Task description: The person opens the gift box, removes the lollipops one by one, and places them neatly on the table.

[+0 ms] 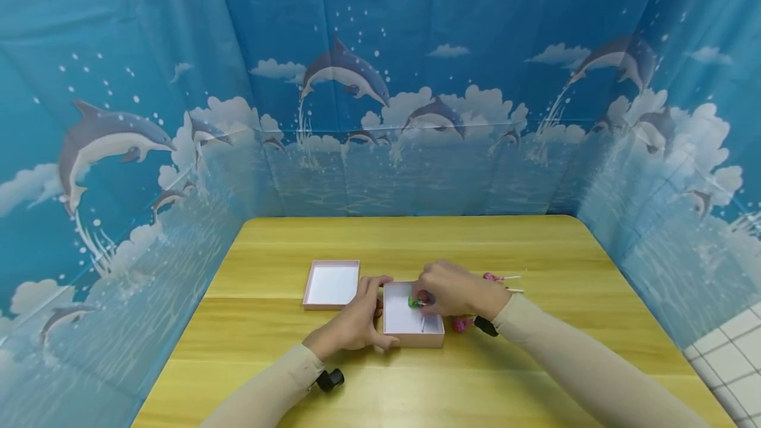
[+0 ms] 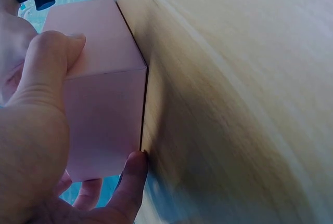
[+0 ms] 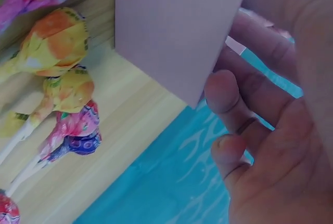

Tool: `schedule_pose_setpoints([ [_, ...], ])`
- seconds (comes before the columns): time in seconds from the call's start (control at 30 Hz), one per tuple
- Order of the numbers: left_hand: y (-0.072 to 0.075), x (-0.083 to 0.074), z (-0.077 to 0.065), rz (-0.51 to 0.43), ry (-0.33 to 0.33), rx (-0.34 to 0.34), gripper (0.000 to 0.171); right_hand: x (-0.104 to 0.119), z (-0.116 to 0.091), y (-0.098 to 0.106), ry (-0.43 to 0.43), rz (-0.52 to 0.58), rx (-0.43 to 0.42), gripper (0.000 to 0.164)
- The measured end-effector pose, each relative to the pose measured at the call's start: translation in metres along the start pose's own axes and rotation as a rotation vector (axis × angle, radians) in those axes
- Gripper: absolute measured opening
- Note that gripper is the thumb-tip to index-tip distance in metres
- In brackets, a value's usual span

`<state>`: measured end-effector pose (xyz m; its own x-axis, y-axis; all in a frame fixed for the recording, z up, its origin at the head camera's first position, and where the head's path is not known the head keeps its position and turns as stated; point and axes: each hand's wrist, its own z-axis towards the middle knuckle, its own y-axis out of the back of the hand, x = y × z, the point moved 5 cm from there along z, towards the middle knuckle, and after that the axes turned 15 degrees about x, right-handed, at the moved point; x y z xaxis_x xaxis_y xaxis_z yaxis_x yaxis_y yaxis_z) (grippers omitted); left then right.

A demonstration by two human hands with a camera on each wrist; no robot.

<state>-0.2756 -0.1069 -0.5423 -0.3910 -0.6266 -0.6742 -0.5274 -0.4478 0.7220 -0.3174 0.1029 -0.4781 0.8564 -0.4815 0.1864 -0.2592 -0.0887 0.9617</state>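
Note:
A square pink box (image 1: pixel 421 340) with a white inside stands open at the top on the table. My left hand (image 1: pixel 355 322) grips its left side; in the left wrist view the thumb (image 2: pixel 49 63) presses one wall and a fingertip touches the lower edge. Reaching in from the right, my right hand (image 1: pixel 454 289) pinches a green-wrapped lollipop (image 1: pixel 413 302) inside the box. A white stick shows below those fingers. The right wrist view shows the box's outer wall (image 3: pixel 171 31) hiding the thumb and fingertip inside, while other fingers (image 3: pixel 221 91) curl outside.
Left of the box lies a shallow pink lid (image 1: pixel 331 285), white side up. Several wrapped lollipops lie right of the box, among them a yellow one (image 3: pixel 60 44), a pink one (image 1: pixel 462 324) and a blue one (image 3: pixel 83 145). A dolphin-print curtain (image 1: pixel 404 177) surrounds the wooden table (image 1: pixel 267 249).

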Motion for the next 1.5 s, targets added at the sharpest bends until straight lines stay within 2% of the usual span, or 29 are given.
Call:
schedule_pose_setpoints([
  [0.17,-0.001,0.000,0.001,0.012,-0.010,-0.005,0.121,0.001,0.005,0.001,-0.015,0.019,-0.001,0.011],
  [0.37,-0.002,0.003,0.002,0.008,0.012,0.004,0.123,0.004,0.013,0.000,-0.018,0.025,0.031,0.014],
  [0.73,0.000,0.002,-0.001,0.015,0.013,0.013,0.122,0.006,0.030,-0.001,0.030,0.154,0.128,0.010],
  [0.9,0.001,-0.001,0.000,0.006,-0.021,0.007,0.119,0.010,0.034,0.000,0.070,0.176,0.128,0.007],
  [1.03,0.000,0.000,0.000,0.003,-0.024,0.012,0.119,0.012,0.036,-0.001,0.085,0.183,0.133,0.008],
  [1.33,0.000,0.000,0.001,0.017,-0.001,0.009,0.121,0.008,0.033,-0.004,0.050,0.225,0.108,0.014],
  [1.5,0.000,0.001,0.001,0.014,-0.001,0.001,0.122,0.004,0.025,-0.002,0.044,0.281,0.057,0.013],
])
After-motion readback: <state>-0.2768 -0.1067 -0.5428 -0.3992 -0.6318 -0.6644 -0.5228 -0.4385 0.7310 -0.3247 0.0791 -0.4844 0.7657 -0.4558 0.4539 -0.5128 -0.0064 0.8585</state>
